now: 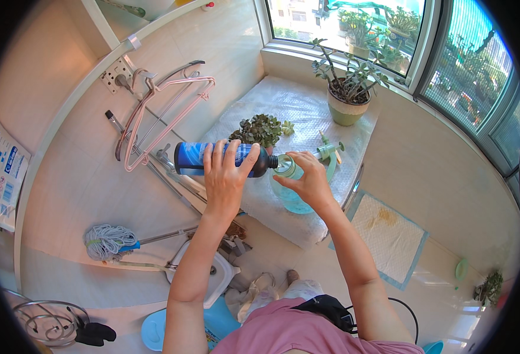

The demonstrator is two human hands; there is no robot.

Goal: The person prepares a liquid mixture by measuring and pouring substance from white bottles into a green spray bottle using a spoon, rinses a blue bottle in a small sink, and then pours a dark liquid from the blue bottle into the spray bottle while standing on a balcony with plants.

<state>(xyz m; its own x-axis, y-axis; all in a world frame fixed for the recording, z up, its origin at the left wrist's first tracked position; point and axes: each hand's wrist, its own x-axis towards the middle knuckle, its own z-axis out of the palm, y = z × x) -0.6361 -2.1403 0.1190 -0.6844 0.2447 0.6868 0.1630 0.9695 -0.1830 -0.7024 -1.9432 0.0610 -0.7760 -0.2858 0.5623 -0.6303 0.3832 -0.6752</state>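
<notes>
My left hand (227,170) is wrapped round a dark plastic bottle with a blue label (191,158), tilted onto its side. Its uncapped neck points right, at the open mouth of a translucent green spray bottle (292,194). My right hand (304,175) holds that spray bottle by its neck, thumb and fingers on either side of the rim. Whether liquid is flowing is hard to tell. Just right of the mouth, a green spray head (326,151) lies on the bubble-wrap-covered table (260,106). A small succulent (258,129) sits behind the dark bottle.
A potted succulent (348,106) stands at the table's back corner by the window. Pink hangers (180,124) hang on the left wall. Below them are a string mop (109,242) and a white basin (213,274). A stained absorbent pad (388,239) lies on the floor at right.
</notes>
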